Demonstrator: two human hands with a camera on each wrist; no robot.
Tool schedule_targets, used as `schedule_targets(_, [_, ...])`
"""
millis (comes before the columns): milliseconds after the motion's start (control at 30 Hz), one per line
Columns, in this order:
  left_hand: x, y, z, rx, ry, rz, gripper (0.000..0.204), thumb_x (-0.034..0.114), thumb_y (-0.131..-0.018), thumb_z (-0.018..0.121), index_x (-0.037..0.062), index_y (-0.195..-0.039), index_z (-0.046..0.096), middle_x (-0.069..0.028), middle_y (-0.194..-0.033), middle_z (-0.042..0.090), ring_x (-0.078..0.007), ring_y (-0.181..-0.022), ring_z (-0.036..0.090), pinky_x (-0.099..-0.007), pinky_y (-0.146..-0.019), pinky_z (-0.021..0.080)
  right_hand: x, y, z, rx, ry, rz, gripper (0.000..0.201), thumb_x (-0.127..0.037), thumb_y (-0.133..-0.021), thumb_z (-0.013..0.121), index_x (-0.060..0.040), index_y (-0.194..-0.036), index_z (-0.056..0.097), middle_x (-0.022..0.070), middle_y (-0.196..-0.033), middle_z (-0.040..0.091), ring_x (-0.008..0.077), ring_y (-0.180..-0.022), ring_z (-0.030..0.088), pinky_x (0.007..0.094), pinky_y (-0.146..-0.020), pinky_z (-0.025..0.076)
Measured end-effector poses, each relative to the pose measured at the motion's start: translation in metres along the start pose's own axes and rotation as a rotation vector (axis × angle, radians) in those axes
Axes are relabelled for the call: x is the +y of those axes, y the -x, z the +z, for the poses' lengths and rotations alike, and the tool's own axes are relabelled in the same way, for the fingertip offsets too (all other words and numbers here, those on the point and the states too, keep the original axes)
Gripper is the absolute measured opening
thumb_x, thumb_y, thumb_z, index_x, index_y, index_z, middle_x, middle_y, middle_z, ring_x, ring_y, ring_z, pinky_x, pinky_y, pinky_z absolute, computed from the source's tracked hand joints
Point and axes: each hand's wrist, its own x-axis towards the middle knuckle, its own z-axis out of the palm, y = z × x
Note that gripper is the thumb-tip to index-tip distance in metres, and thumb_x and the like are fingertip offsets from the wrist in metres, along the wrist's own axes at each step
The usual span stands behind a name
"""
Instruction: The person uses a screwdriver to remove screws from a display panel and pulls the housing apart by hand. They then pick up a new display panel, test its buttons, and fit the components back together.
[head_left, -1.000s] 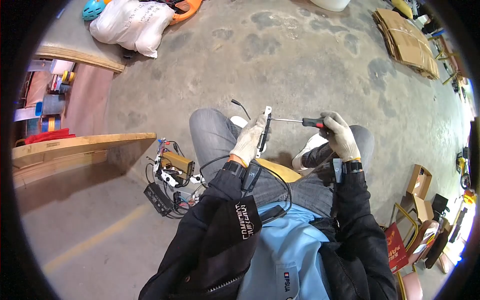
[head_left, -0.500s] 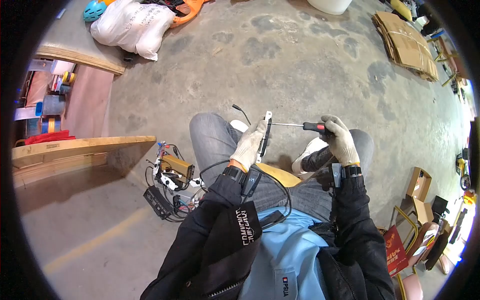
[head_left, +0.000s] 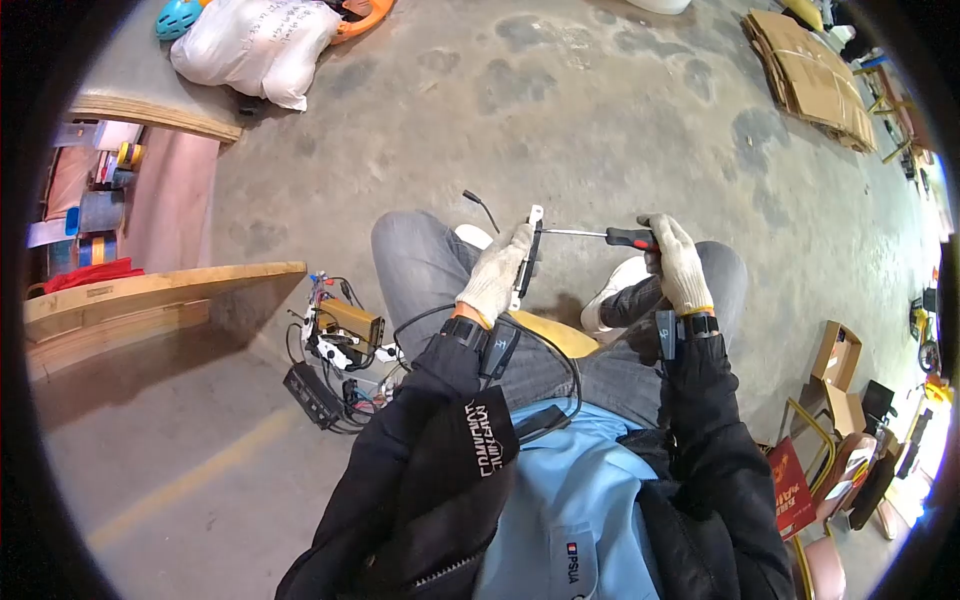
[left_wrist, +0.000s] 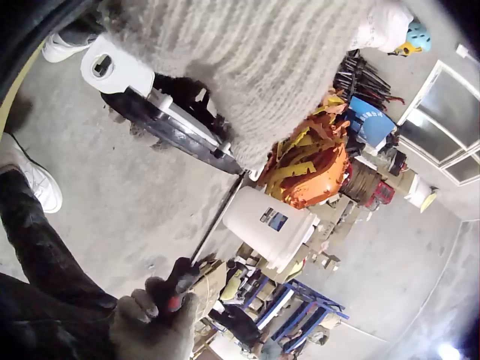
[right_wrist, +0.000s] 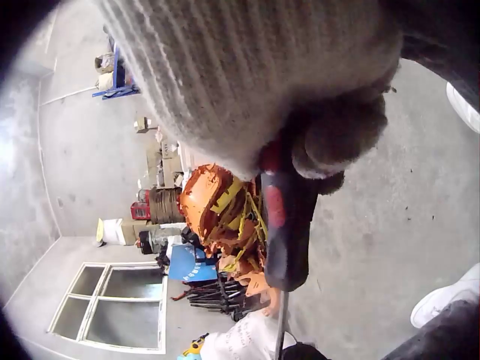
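Both hands wear off-white knitted gloves. My left hand (head_left: 497,272) grips a long, narrow black part with white end tabs (head_left: 530,255), held upright over the lap. In the left wrist view, a white tab with a hole (left_wrist: 116,66) sticks out past the glove. My right hand (head_left: 680,265) holds a screwdriver (head_left: 630,239) by its black and red handle. Its shaft runs level to the left, the tip right at the black part's edge. The right wrist view shows the fingers curled round the handle (right_wrist: 287,232). A black cable with a plug (head_left: 472,197) pokes out beyond the left hand.
On the floor at left sits a gold box (head_left: 350,330) among wires, with a black adapter (head_left: 312,396) beside it. A wooden shelf edge (head_left: 165,290) is further left. A white sack (head_left: 255,50) and flattened cardboard (head_left: 810,80) lie ahead; an open box (head_left: 838,360) stands at right.
The head view shifts slightly. The right hand turns a little about the screwdriver handle, while the left hand keeps its grip and the tip stays at the black part.
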Motion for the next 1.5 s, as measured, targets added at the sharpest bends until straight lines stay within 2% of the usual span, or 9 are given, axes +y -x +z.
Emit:
schedule_targets(167, [0.002,0.005,-0.002,-0.023,-0.049,0.042,0.054,0.057,-0.108,0.053,0.0065,-0.123,0.066,-0.0026,-0.096,0.068,-0.0107,-0.077,0.063,-0.0302,-0.061,0.055,0.014,-0.012,-0.012,-0.084,-0.347,0.047,0.042,-0.01,-0.095,0.061,0.0042,-0.134,0.063,0.0129,-0.118,0.068,0.0193,-0.093,0.067,0.0318,-0.082,0.058])
schedule_targets(267, [0.005,0.009,0.002,-0.005,0.005,0.04,0.053,0.056,-0.108,0.053,0.0064,-0.124,0.065,-0.0028,-0.096,0.068,-0.0108,-0.078,0.063,-0.03,-0.061,0.055,0.022,-0.019,-0.013,-0.123,-0.459,0.005,0.044,-0.01,-0.096,0.061,0.004,-0.137,0.061,0.014,-0.123,0.067,0.0201,-0.1,0.066,0.0333,-0.084,0.059])
schedule_targets(433, [-0.005,-0.002,-0.003,-0.026,0.014,-0.002,0.044,0.049,-0.11,0.052,0.008,-0.121,0.065,-0.0032,-0.093,0.068,-0.012,-0.075,0.064,-0.0316,-0.06,0.055,0.01,-0.013,-0.005,-0.047,-0.34,0.021,0.043,-0.029,-0.105,0.06,0.0009,-0.136,0.062,0.0107,-0.111,0.067,0.0166,-0.09,0.065,0.0299,-0.077,0.056])
schedule_targets(500, [-0.008,-0.003,-0.003,-0.069,0.091,0.041,0.039,0.045,-0.111,0.053,0.0092,-0.119,0.065,-0.0032,-0.093,0.068,-0.0122,-0.074,0.064,-0.0321,-0.06,0.055,0.01,-0.015,-0.012,-0.123,0.039,0.092,0.046,-0.036,-0.107,0.058,-0.0004,-0.134,0.064,0.008,-0.101,0.067,0.0141,-0.079,0.063,0.0279,-0.07,0.053])
schedule_targets(600, [-0.006,-0.002,-0.002,-0.044,0.129,-0.017,0.037,0.044,-0.111,0.053,0.0101,-0.121,0.064,-0.003,-0.093,0.069,-0.0122,-0.074,0.064,-0.0315,-0.061,0.056,0.009,-0.01,-0.008,-0.094,-0.023,0.047,0.04,-0.03,-0.105,0.061,0.0002,-0.131,0.066,0.0066,-0.096,0.067,0.0129,-0.072,0.061,0.0275,-0.066,0.05])
schedule_targets(800, [-0.003,0.0,0.0,-0.039,0.115,-0.01,0.039,0.046,-0.111,0.053,0.0104,-0.123,0.063,-0.004,-0.096,0.07,-0.0123,-0.075,0.065,-0.031,-0.061,0.056,0.01,-0.009,-0.005,-0.047,-0.406,0.065,0.034,-0.015,-0.099,0.065,0.0019,-0.128,0.067,0.0096,-0.105,0.067,0.0151,-0.082,0.063,0.0289,-0.072,0.055])
schedule_targets(1100, [-0.003,0.001,-0.002,-0.062,0.119,-0.044,0.044,0.048,-0.11,0.054,0.0092,-0.129,0.062,-0.0057,-0.102,0.07,-0.0137,-0.078,0.066,-0.0314,-0.066,0.059,0.028,-0.024,-0.021,-0.105,-0.64,0.107,0.041,-0.022,-0.101,0.068,0.0027,-0.132,0.062,0.0123,-0.108,0.068,0.0179,-0.086,0.066,0.0304,-0.076,0.057])
schedule_targets(1267, [-0.006,-0.004,-0.001,-0.117,0.045,0.017,0.046,0.044,-0.111,0.053,0.0087,-0.14,0.057,-0.0062,-0.106,0.069,-0.0135,-0.085,0.065,-0.0305,-0.073,0.058,-0.005,0.008,0.006,-0.439,-0.467,0.046,0.05,-0.016,-0.097,0.07,0.0032,-0.14,0.056,0.0113,-0.108,0.067,0.0203,-0.096,0.068,0.0402,-0.089,0.06])
schedule_targets(1500, [-0.014,-0.002,0.007,-0.258,-0.021,0.145,0.061,0.037,-0.109,0.059,0.0105,-0.161,0.041,-0.0082,-0.114,0.07,-0.0122,-0.091,0.066,-0.0261,-0.075,0.055,0.018,-0.006,0.041,-0.346,-0.154,0.103,0.033,-0.013,-0.092,0.075,0.0003,-0.12,0.064,0.0046,-0.094,0.065,0.0165,-0.087,0.067,0.0332,-0.079,0.058])
